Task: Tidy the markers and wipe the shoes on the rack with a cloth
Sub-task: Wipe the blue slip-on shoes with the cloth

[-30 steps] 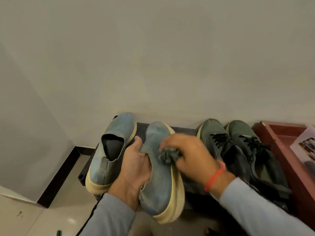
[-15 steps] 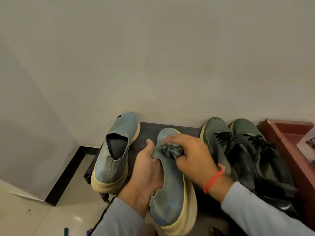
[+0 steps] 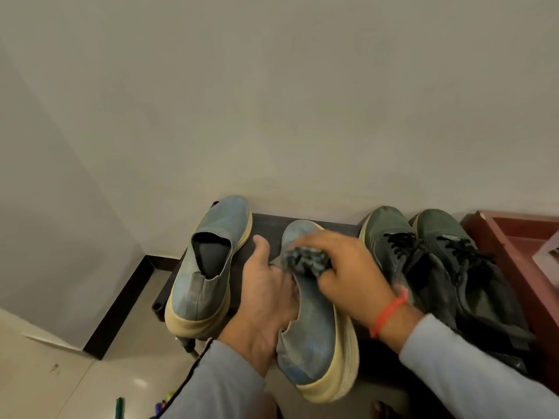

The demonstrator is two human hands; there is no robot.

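Note:
Two blue slip-on shoes with cream soles are on a dark rack [image 3: 266, 226] against the wall. One blue shoe [image 3: 208, 267] rests at the left. My left hand [image 3: 266, 300] grips the other blue shoe [image 3: 314, 337] by its opening, tilted on its side. My right hand [image 3: 354, 273] presses a bunched dark grey cloth [image 3: 307, 260] onto that shoe's toe area. A pair of dark green laced sneakers [image 3: 429, 267] stands to the right. A green marker [image 3: 120, 408] lies on the floor at the bottom left.
A reddish-brown wooden tray or shelf [image 3: 511, 237] adjoins the rack on the right. The wall corner with dark skirting [image 3: 121, 300] is at the left. Pale tiled floor [image 3: 75, 385] lies below, with small coloured items near my left sleeve.
The held blue shoe has shifted right and toward the rack's middle. My right hand with the cloth has slid up toward the toe.

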